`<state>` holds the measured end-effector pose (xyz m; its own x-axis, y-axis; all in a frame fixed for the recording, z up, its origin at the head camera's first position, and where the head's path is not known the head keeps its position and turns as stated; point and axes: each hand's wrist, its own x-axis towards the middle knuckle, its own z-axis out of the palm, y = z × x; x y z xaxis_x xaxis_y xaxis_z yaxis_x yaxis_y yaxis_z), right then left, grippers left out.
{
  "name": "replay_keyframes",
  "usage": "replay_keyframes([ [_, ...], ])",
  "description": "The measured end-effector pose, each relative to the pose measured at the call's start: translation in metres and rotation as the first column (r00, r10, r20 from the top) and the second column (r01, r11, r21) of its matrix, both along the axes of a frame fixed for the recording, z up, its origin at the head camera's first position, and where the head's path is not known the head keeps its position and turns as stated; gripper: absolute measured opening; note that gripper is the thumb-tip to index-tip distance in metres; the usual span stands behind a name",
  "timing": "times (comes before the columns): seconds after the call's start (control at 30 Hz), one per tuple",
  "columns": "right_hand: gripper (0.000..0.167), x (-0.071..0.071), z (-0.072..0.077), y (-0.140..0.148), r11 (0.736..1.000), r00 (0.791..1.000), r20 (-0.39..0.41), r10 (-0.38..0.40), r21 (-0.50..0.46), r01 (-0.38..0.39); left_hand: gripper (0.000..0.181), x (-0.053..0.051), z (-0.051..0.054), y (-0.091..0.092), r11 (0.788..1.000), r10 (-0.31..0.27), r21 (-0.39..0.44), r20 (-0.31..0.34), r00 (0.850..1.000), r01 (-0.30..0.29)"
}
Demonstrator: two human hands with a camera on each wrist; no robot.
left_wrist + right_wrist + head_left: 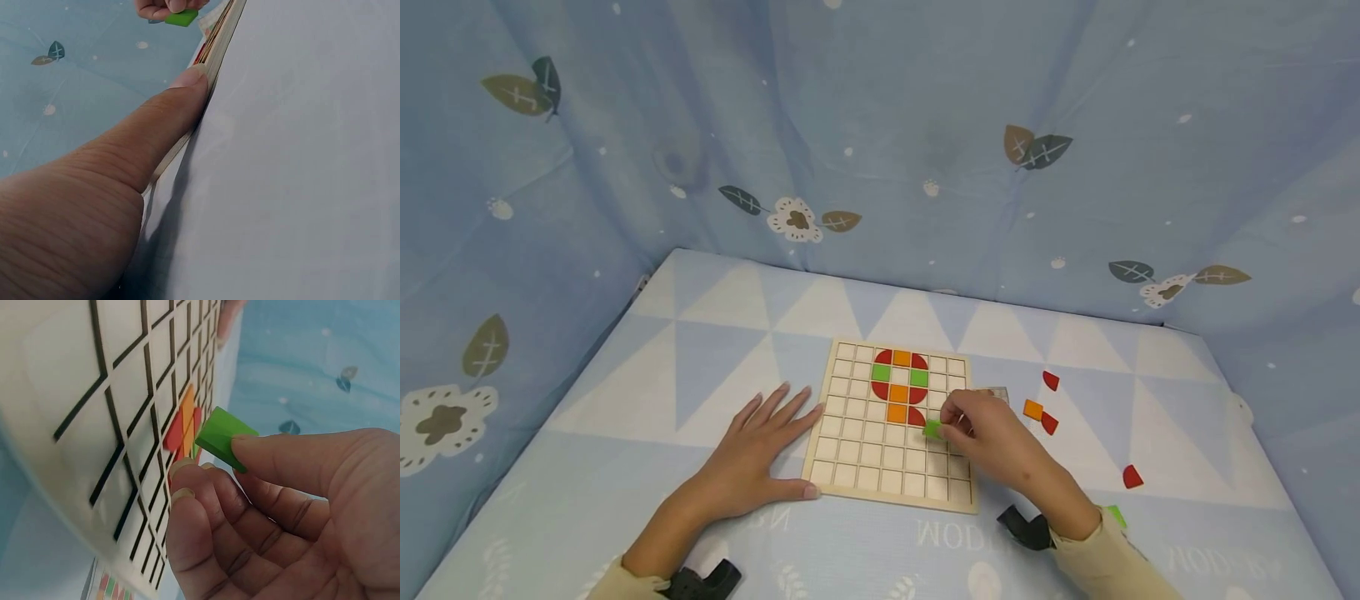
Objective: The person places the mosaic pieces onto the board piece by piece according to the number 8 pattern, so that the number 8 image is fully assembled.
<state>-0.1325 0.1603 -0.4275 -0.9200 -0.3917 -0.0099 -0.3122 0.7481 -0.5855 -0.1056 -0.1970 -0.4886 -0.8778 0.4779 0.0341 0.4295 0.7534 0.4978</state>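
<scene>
A wooden grid board [868, 454] lies on the table, with red quarter-round, orange square and green square tiles set in its upper middle cells. My right hand [992, 433] pinches a green square tile [225, 437] between thumb and finger, just above the board's right part. In the head view that tile is partly covered by the fingers. My left hand [748, 467] rests flat with fingers spread at the board's left side; its thumb [169, 112] touches the board's edge in the left wrist view.
Right of the board lie loose red tiles [1132, 477], an orange tile [1033, 409] and a green piece [1117, 516] beside the right sleeve. A printed card [1000, 392] is half hidden behind the right hand. Blue curtains [880, 167] surround the table's back and sides.
</scene>
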Motion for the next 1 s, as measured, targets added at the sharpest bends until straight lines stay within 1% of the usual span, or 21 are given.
replay_keyframes([
  [0.13, 0.015, -0.003, -0.003, -0.009, 0.999, 0.999, -0.007, 0.039, -0.006, -0.039, 0.108, 0.000, 0.000, 0.000, 1.000, 0.005, -0.007, 0.013, 1.000, -0.005],
  [0.27, 0.016, -0.006, -0.007, -0.015, 0.998, 0.998, 0.022, 0.056, -0.002, -0.056, 0.108, -0.001, 0.000, 0.001, 1.000, 0.007, -0.012, 0.015, 1.000, -0.007],
  [0.43, 0.019, -0.007, -0.010, -0.018, 0.996, 0.997, 0.036, 0.074, 0.045, -0.075, 0.108, -0.001, 0.000, 0.002, 1.000, 0.007, 0.007, 0.002, 1.000, -0.007],
  [0.57, 0.019, -0.008, -0.011, -0.020, 0.994, 0.996, 0.034, 0.082, 0.069, -0.084, 0.107, 0.000, 0.000, 0.002, 1.000, 0.009, 0.007, -0.008, 1.000, -0.009],
  [0.77, 0.017, -0.008, -0.015, -0.021, 0.996, 0.997, 0.012, 0.074, 0.056, -0.075, 0.105, 0.001, 0.002, 0.002, 1.000, 0.006, 0.009, 0.001, 1.000, -0.006],
  [1.0, 0.010, -0.005, -0.022, -0.022, 0.999, 0.998, -0.056, 0.041, 0.031, -0.039, 0.105, 0.001, 0.002, 0.002, 1.000, 0.007, 0.002, 0.008, 1.000, -0.007],
])
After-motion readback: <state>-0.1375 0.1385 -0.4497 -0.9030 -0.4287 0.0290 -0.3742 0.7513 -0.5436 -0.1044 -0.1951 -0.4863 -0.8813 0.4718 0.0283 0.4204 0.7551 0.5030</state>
